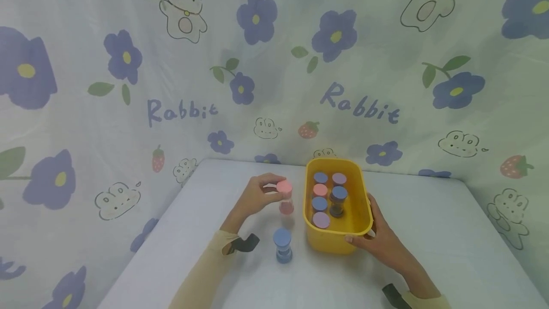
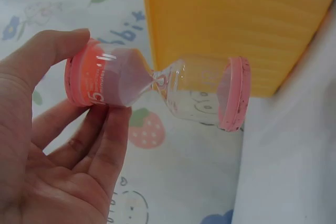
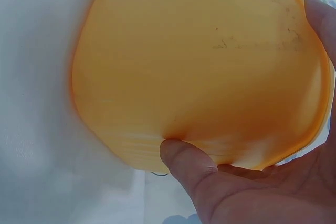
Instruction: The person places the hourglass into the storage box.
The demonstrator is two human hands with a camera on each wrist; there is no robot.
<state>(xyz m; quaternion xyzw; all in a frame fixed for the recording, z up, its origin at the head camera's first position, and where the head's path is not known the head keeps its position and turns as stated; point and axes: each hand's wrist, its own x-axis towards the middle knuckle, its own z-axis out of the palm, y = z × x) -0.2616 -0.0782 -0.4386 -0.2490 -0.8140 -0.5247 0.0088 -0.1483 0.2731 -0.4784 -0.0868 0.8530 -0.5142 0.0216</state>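
Note:
By its top cap, my left hand (image 1: 257, 196) pinches a pink hourglass (image 1: 286, 199) between thumb and fingers, just left of the yellow bin (image 1: 330, 242). Its clear waist and far pink cap show in the left wrist view, where the hand (image 2: 68, 150) holds one end. My right hand (image 1: 383, 244) grips the bin at its near right corner. In the right wrist view the thumb (image 3: 189, 163) presses on the bin's wall (image 3: 184, 66). Several hourglasses stand in the bin, among them a pink one (image 1: 320, 190), a purple one (image 1: 321, 220) and a blue one (image 1: 339, 192).
A blue hourglass (image 1: 283, 246) stands upright on the white table (image 1: 163, 252), nearer than the pink one and left of the bin. Behind the table hangs a curtain (image 1: 274, 80) printed with rabbits and flowers.

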